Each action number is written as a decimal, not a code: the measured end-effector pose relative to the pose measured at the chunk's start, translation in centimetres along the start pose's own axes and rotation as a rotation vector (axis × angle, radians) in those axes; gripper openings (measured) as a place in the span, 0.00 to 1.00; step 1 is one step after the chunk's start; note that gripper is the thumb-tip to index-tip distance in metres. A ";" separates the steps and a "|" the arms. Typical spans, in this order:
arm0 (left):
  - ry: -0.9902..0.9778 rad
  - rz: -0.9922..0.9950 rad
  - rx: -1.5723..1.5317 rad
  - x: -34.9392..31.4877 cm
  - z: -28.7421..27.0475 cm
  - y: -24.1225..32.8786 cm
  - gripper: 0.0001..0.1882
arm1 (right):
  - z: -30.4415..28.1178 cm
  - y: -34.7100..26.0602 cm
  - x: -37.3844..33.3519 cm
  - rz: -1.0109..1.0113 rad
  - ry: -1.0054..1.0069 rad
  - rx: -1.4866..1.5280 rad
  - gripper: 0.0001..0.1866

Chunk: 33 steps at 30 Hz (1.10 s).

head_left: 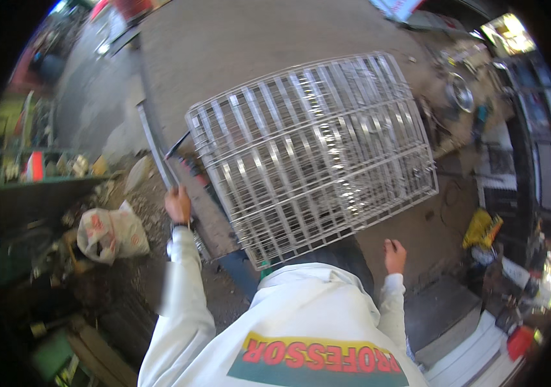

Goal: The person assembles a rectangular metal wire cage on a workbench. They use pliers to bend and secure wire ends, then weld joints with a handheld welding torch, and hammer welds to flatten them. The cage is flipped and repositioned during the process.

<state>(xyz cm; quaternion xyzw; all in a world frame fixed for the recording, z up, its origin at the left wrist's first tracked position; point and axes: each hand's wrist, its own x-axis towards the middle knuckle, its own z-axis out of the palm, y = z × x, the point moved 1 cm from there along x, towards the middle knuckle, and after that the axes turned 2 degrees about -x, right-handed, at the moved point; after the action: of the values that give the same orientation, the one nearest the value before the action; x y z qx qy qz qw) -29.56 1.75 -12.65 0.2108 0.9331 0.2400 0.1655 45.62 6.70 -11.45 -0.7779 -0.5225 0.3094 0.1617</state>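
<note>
A large silvery metal wire rack (314,155), made of many bars and slats, stands in front of me and fills the middle of the view. To its left, my left hand (178,204) is closed around a long grey metal bar (153,138) that slants away from me. My right hand (394,256) hangs off the near right corner of the rack, apart from it. Its fingers are curled in, and nothing shows in them. A dark thin-handled tool (177,144) lies against the rack's left edge, partly hidden.
A white plastic bag (112,233) sits on rubble at the left. Shelves with small items (49,168) stand beyond it. At the right are a yellow bag (482,229), a shiny round metal part (460,92) and stacked panels (446,309). Bare concrete floor (236,32) stretches ahead.
</note>
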 end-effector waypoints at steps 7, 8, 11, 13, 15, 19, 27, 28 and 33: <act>-0.209 0.255 0.227 -9.0 2.3 -0.6 0.15 | 1.1 -10.7 -2.0 0.413 -0.357 0.962 0.19; -0.259 0.397 0.414 -6.3 1.6 -3.0 0.15 | 0.9 -12.1 -2.2 0.362 -0.513 1.015 0.27; -0.216 0.452 0.169 -2.3 -2.2 4.4 0.16 | 2.3 -13.7 -4.6 0.401 -0.534 1.227 0.31; -0.098 0.492 -0.089 -4.5 -4.2 21.7 0.17 | 3.8 -13.8 -5.7 0.419 -0.484 1.388 0.36; -0.088 0.726 -0.234 -3.4 -1.6 31.5 0.21 | 4.7 -16.3 -5.3 0.398 -0.447 1.475 0.43; -0.585 0.769 0.058 1.8 5.2 45.6 0.51 | 5.9 -19.4 -2.8 0.340 -0.277 1.534 0.45; -1.137 0.615 0.362 3.9 12.8 50.1 0.57 | 5.6 -17.9 -0.4 0.390 -0.176 1.453 0.35; -1.125 0.613 0.382 4.0 12.6 50.1 0.57 | 5.5 -17.9 -0.4 0.391 -0.198 1.469 0.36; -0.980 0.396 0.242 5.5 10.2 48.3 0.60 | 5.4 -18.3 -0.5 0.407 -0.314 1.482 0.39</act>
<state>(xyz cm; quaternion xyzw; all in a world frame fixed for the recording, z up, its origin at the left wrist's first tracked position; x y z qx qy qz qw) -14.90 46.69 2.72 0.4873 0.7100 0.0312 0.5074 28.95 13.17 -4.87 -0.4949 -0.0437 0.7073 0.5028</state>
